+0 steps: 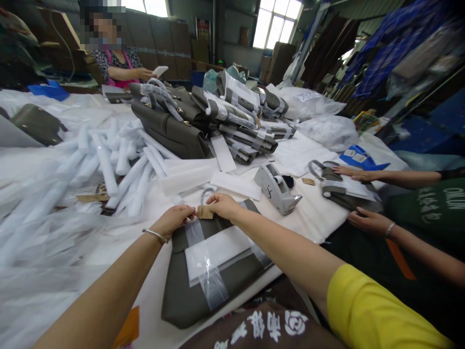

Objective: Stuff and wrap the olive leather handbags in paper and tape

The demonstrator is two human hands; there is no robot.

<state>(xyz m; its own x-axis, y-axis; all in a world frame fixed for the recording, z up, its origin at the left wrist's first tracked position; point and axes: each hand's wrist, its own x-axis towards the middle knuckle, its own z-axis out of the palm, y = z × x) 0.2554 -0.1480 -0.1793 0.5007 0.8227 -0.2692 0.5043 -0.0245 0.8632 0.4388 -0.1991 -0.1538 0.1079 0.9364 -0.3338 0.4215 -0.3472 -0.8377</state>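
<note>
A dark olive handbag (181, 286) lies flat in front of me, with white foam sheet (218, 247) and clear tape (212, 286) across its front. At its top edge, a small brown paper tag (205, 212) is pinched between my two hands. My left hand (178, 216) has its fingertips at the tag's left side, and my right hand (223, 205) grips its right side. Just behind the tag rises the bag's wrapped handle (207, 194). The grey tape dispenser (276, 189) stands to the right of my right hand.
Wrapped bags (232, 111) are piled at the back. White foam tubes (123, 165) and plastic film (47, 232) cover the left side. On the right a co-worker's hands (363, 218) rest at another bag (336, 186). Across the table stands another person (123, 68) holding something white.
</note>
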